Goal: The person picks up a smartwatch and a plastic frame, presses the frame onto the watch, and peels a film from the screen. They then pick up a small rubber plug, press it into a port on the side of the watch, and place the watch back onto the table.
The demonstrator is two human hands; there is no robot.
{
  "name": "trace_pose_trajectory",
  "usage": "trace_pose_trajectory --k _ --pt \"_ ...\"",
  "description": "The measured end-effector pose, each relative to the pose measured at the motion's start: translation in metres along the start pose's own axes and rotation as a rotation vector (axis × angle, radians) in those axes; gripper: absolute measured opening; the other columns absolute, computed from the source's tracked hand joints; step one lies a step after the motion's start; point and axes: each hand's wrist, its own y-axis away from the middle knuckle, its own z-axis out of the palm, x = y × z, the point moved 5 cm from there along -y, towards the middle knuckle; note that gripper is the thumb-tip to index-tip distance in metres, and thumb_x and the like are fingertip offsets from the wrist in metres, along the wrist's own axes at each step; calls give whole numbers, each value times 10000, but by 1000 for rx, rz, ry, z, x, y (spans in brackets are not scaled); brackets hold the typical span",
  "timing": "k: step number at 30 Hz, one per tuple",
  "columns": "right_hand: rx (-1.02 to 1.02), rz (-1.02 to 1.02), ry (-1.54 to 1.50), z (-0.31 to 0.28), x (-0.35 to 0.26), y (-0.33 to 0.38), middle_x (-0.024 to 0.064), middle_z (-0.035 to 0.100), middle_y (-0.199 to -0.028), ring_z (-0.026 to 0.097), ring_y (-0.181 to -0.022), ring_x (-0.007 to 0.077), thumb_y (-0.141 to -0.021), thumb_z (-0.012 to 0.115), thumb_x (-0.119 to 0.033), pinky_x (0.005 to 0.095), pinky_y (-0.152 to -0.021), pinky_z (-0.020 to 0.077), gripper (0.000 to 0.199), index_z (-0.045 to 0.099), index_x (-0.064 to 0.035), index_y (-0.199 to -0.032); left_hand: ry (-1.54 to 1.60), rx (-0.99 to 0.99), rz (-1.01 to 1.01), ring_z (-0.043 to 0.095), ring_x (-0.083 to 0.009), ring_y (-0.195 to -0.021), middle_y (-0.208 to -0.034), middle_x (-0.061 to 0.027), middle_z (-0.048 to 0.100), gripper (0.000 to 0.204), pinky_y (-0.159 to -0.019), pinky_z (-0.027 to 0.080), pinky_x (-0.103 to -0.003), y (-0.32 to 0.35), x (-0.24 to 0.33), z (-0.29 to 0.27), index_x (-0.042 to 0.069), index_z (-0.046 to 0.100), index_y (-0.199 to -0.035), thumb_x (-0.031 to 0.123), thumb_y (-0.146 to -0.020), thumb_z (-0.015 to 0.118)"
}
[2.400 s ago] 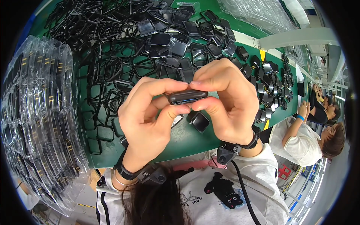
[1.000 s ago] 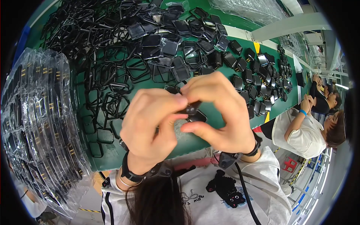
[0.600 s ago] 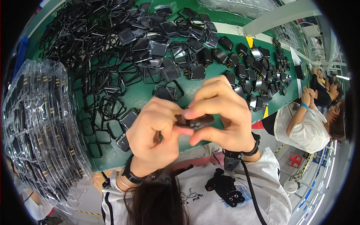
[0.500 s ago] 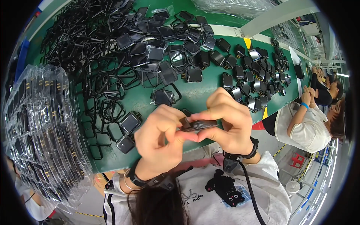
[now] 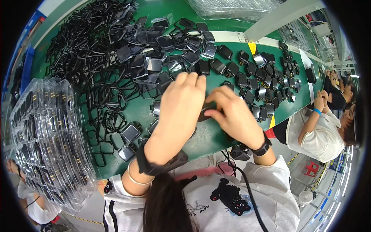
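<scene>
Dark rounded case is pinched by the right hand, partly covered. Left hand: fingertips obscured, grasp cannot be told. Below both: black lettering on pale fabric sweatshirt.

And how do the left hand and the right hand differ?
The left hand reaches farther out over the green table than the right hand. The right hand pinches a dark piece between thumb and finger, while the left hand's back hides whatever it might be holding. Both are bare, with a black strap at the wrist.
</scene>
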Motion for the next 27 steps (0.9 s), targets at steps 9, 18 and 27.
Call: trace_pose_trajectory --k 9,18,27 --pt "41 -240 130 -30 3 -71 95 550 -863 552 -717 248 -732 656 2 315 -647 464 163 587 -7 -879 -81 -169 -113 561 -231 -810 -858 -128 573 239 -689 503 -287 4 -3 -5 -6 571 -907 -16 -671 607" --pt "-139 -436 270 9 -3 -97 75 499 -1041 484 -987 245 -703 652 19 338 -776 451 169 586 -24 -853 1086 337 -619 546 -128 -718 -876 -51 537 204 -600 501 -231 41 -68 -59 18 514 -1036 27 -851 599" --pt "-93 -580 332 9 -12 -98 93 499 -1035 489 -1006 256 -708 644 21 323 -832 441 142 553 -14 -812 1271 282 -781 601 -170 -921 -978 -97 576 221 -778 530 -292 60 -84 -41 -15 490 -1114 21 -898 520"
